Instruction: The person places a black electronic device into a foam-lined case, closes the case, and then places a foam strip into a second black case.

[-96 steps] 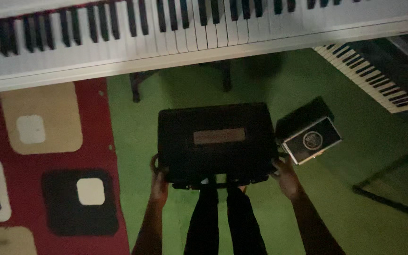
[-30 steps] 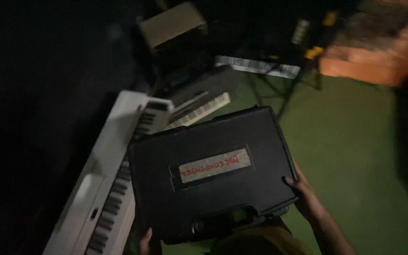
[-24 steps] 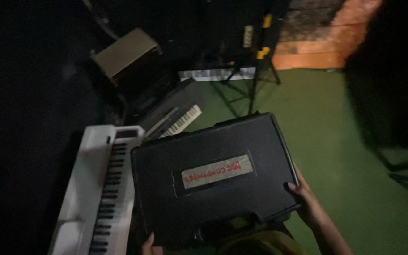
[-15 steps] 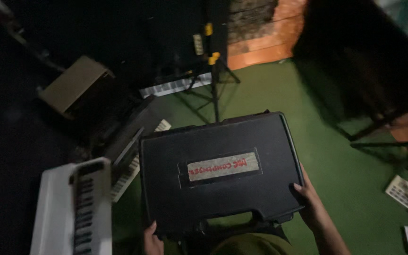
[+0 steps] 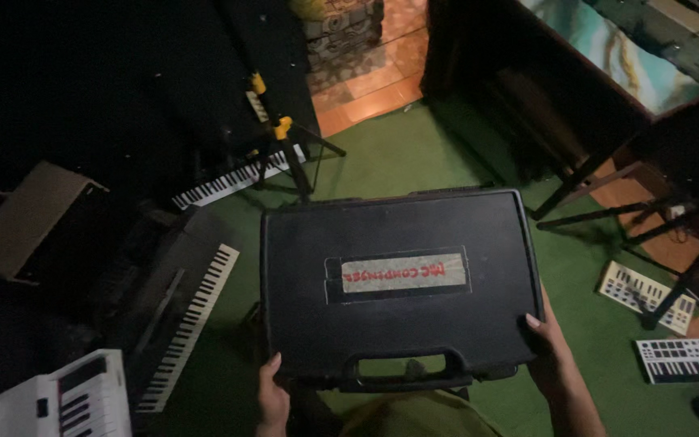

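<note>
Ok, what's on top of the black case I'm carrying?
On the lid of the black case there is one pale rectangular label with red writing. The case is closed, so its contents are hidden.

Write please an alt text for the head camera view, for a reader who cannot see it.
Two bare hands, the left hand and the right hand, hold a closed black hard carrying case flat by its near corners, handle toward the person. Below is a green floor with a dark keyboard at left and small pad controllers at right.
</note>
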